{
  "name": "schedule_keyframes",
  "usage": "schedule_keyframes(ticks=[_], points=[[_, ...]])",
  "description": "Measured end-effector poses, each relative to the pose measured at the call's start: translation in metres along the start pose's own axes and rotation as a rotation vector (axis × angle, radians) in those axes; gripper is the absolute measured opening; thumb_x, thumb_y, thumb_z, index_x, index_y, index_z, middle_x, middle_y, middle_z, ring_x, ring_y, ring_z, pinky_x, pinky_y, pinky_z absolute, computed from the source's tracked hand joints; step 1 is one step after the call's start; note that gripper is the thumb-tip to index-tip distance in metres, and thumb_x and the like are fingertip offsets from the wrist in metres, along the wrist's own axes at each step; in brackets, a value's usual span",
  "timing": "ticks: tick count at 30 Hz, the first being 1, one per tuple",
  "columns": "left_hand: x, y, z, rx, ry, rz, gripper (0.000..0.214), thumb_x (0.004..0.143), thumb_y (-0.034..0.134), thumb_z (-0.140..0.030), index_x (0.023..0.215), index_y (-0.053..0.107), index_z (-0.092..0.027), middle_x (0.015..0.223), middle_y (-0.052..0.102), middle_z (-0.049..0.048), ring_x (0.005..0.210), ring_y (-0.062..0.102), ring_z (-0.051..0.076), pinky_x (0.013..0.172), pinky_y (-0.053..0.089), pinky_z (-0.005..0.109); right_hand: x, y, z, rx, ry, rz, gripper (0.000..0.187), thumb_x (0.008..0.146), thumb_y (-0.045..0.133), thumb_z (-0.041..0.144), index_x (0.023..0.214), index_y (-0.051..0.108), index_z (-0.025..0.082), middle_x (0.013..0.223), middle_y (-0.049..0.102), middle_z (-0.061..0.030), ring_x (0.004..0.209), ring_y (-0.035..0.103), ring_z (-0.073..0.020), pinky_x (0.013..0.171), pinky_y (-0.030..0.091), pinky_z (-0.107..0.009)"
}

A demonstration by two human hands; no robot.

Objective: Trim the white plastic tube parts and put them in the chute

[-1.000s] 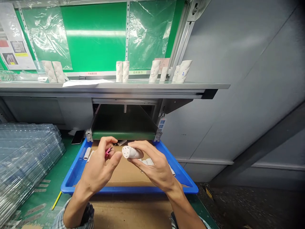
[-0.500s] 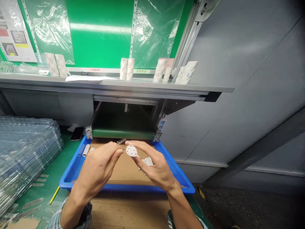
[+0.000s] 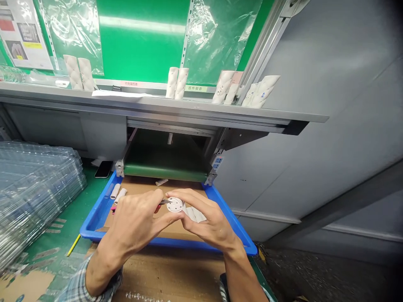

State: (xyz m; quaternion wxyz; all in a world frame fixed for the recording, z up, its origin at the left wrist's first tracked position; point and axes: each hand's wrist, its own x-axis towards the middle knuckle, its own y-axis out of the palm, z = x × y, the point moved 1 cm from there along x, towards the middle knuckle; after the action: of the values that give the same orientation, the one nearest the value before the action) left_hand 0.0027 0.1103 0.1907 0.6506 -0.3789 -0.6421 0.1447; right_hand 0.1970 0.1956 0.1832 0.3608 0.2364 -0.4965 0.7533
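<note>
My right hand [image 3: 209,214] is closed round a white cylinder, whose round end face with several small holes [image 3: 174,204] is turned toward me. My left hand [image 3: 130,220] grips a small tool with a pointed metal tip [image 3: 165,201]. Bits of pink-red, seemingly its handle, show beside the fingers; most of the tool is hidden in the hand. The tip touches or nearly touches the left edge of the end face. Below the right fingers, more white cylinders [image 3: 195,214] lie on the cardboard in the blue tray [image 3: 225,218].
A green conveyor belt [image 3: 166,170] ends over the tray's far side, with a small white tube [image 3: 170,138] on it. White tubes [image 3: 120,196] lie at the tray's left. Clear plastic trays [image 3: 37,197] are stacked left, near a phone [image 3: 103,169]. Patterned white cylinders [image 3: 178,83] stand on the shelf.
My left hand has shifted and turned, so the tool's metal tip now shows against the cylinder's end face. The right hand still holds the cylinder. The camera view has tilted slightly.
</note>
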Motion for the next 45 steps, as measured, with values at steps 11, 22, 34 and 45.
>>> schedule_keyframes(ticks=[11,22,34,45], points=[[-0.003,0.0,0.001,0.057,0.038,0.031,0.064,0.115,0.032,-0.064,0.072,0.054,-0.023,0.057,0.062,-0.0005,0.05,0.056,0.018,0.053,0.019,0.035,-0.001,-0.001,-0.004,-0.007,-0.031,-0.023,0.04,0.102,0.068,0.014,0.14,0.069,0.026,0.128,0.08,-0.0083,0.116,0.078,-0.0216,0.102,0.065,-0.032],[-0.002,0.0,0.001,-0.011,-0.038,0.056,0.065,0.112,0.037,-0.069,0.073,0.058,-0.023,0.054,0.06,-0.0001,0.049,0.058,0.019,0.053,0.018,0.032,-0.004,-0.001,-0.009,0.095,0.065,0.002,0.03,0.109,0.063,0.026,0.138,0.071,0.024,0.129,0.08,-0.0117,0.118,0.078,-0.0248,0.102,0.066,-0.038],[-0.005,0.008,-0.002,0.022,-0.061,0.025,0.058,0.112,0.043,-0.068,0.075,0.052,-0.023,0.06,0.064,0.0004,0.05,0.062,0.021,0.053,0.018,0.033,-0.004,0.001,-0.003,-0.088,-0.002,-0.143,0.04,0.107,0.069,0.027,0.147,0.067,0.03,0.13,0.074,-0.0101,0.119,0.074,-0.025,0.104,0.065,-0.038],[-0.005,0.007,-0.006,-0.005,-0.104,0.026,0.055,0.113,0.043,-0.064,0.076,0.051,-0.023,0.063,0.067,0.0007,0.051,0.059,0.02,0.054,0.016,0.033,-0.006,0.015,0.002,-0.242,-0.068,-0.301,0.029,0.108,0.067,0.028,0.137,0.067,0.028,0.116,0.07,-0.011,0.105,0.072,-0.0268,0.09,0.066,-0.043]])
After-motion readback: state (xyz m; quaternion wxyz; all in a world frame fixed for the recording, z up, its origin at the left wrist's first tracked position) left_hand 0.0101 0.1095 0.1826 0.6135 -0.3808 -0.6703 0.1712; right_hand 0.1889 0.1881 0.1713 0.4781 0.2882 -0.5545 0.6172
